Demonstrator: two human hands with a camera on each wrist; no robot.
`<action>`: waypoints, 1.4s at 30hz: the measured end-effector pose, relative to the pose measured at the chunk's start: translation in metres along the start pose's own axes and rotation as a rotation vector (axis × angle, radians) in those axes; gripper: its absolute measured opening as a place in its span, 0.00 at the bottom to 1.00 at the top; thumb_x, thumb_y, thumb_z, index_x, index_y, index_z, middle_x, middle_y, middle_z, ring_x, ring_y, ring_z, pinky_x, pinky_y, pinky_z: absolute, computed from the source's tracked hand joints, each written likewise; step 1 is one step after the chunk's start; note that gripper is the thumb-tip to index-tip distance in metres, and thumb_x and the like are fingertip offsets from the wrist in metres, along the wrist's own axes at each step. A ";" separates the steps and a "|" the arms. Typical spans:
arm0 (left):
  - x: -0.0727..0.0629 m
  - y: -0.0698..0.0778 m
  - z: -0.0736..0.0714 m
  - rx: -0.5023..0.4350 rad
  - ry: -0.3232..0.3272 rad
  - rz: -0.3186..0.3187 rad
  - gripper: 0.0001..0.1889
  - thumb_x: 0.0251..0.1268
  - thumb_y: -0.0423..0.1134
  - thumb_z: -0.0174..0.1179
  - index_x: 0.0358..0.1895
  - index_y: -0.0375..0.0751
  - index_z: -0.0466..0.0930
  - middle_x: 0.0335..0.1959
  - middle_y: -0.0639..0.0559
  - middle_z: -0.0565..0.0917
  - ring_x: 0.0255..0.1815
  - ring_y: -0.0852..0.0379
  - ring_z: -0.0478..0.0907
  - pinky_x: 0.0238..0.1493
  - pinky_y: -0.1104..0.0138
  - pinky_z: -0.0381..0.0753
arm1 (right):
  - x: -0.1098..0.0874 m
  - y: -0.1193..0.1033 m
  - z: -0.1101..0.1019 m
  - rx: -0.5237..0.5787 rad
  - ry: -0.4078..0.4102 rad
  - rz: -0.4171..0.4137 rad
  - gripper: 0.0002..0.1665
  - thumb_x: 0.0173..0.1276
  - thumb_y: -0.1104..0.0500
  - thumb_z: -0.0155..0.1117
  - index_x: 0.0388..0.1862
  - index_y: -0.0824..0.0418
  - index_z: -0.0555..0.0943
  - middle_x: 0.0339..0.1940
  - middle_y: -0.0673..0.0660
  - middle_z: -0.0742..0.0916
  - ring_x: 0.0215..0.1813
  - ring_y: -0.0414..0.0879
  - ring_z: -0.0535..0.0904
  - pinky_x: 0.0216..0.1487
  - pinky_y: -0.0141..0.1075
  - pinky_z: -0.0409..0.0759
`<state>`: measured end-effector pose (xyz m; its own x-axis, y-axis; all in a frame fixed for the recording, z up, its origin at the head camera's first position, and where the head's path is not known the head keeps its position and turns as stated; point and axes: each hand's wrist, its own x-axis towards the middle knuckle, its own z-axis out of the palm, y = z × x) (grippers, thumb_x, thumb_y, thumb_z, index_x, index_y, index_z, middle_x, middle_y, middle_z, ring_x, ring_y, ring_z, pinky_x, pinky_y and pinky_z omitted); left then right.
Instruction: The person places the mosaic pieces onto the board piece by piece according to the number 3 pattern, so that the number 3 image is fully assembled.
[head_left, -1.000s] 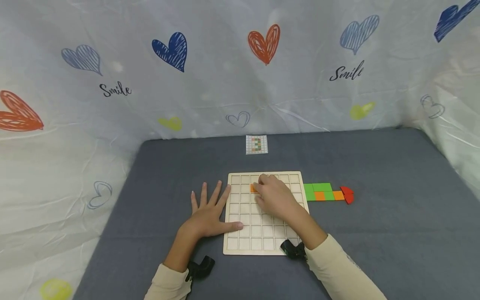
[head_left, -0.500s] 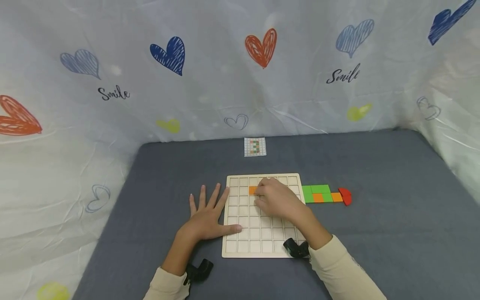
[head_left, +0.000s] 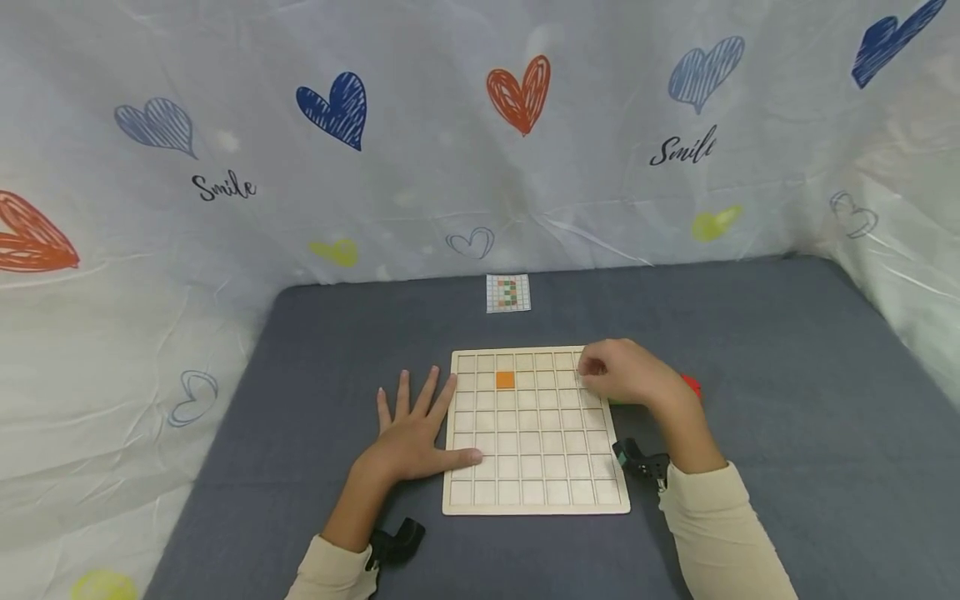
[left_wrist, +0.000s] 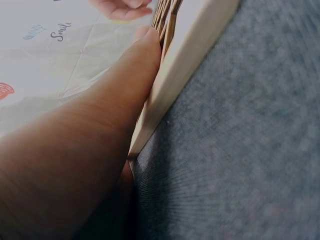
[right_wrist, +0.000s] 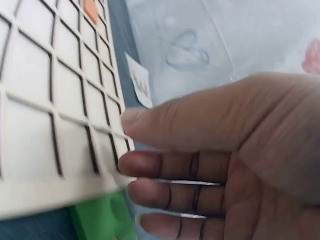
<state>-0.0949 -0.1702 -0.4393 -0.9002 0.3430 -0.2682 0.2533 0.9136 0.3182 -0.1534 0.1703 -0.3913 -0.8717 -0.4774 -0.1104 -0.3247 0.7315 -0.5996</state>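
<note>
A wooden grid board (head_left: 540, 493) lies on the grey cloth, with one orange square tile (head_left: 506, 380) set in a cell of its second row. My left hand (head_left: 411, 442) rests spread along the board's left side, its thumb on the surface. Over the right edge hovers my right hand (head_left: 628, 371), thumb and fingers loosely bent and apart, nothing between them. The right wrist view shows its fingertips close by the board's rim and green tiles (right_wrist: 102, 217) just below. In the head view that hand hides most of the loose tiles; a bit of red piece (head_left: 693, 385) shows past the wrist.
A small printed pattern card (head_left: 508, 294) lies near the back edge of the grey-covered table (head_left: 360, 325). Behind it hangs a white sheet (head_left: 420, 100) printed with hearts. Black wrist cameras sit at both cuffs.
My right hand has let go of the orange tile, leaving it in its cell, and has moved right to the board's edge over the loose tiles. The left hand has stayed put.
</note>
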 end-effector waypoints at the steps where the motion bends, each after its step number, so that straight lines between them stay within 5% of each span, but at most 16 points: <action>1: 0.000 0.000 0.000 0.002 0.000 0.000 0.62 0.51 0.82 0.55 0.83 0.58 0.35 0.82 0.49 0.32 0.77 0.34 0.18 0.65 0.32 0.18 | -0.003 0.004 -0.004 -0.008 -0.004 0.025 0.04 0.68 0.66 0.63 0.33 0.60 0.84 0.31 0.51 0.83 0.33 0.46 0.74 0.38 0.44 0.74; 7: 0.000 0.001 -0.001 -0.002 0.000 0.008 0.62 0.51 0.82 0.55 0.83 0.58 0.35 0.82 0.48 0.33 0.77 0.34 0.18 0.65 0.31 0.19 | -0.019 0.032 -0.023 -0.050 0.010 0.186 0.10 0.56 0.74 0.59 0.35 0.64 0.82 0.33 0.58 0.80 0.35 0.53 0.72 0.35 0.44 0.72; 15: -0.002 0.002 -0.003 -0.025 -0.018 0.000 0.61 0.52 0.81 0.56 0.83 0.58 0.36 0.82 0.49 0.32 0.77 0.35 0.17 0.65 0.32 0.17 | -0.030 0.054 -0.029 -0.032 -0.002 0.263 0.12 0.56 0.69 0.70 0.41 0.67 0.82 0.33 0.59 0.77 0.37 0.54 0.72 0.37 0.46 0.73; 30: 0.000 -0.002 0.002 -0.036 0.007 0.006 0.62 0.51 0.81 0.57 0.83 0.57 0.37 0.83 0.48 0.34 0.77 0.34 0.17 0.65 0.33 0.17 | -0.029 0.059 -0.029 -0.026 -0.013 0.247 0.12 0.55 0.69 0.73 0.37 0.66 0.80 0.34 0.60 0.75 0.39 0.56 0.71 0.39 0.47 0.72; 42: 0.002 -0.007 0.010 -0.051 0.041 0.010 0.63 0.46 0.86 0.50 0.83 0.61 0.35 0.82 0.52 0.32 0.77 0.39 0.15 0.65 0.36 0.12 | -0.027 0.061 -0.027 0.021 0.003 0.280 0.11 0.57 0.71 0.71 0.35 0.64 0.76 0.28 0.56 0.74 0.32 0.52 0.71 0.31 0.41 0.69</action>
<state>-0.0951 -0.1736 -0.4509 -0.9117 0.3421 -0.2277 0.2452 0.8974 0.3667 -0.1597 0.2406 -0.4036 -0.9276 -0.2566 -0.2715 -0.0632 0.8242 -0.5628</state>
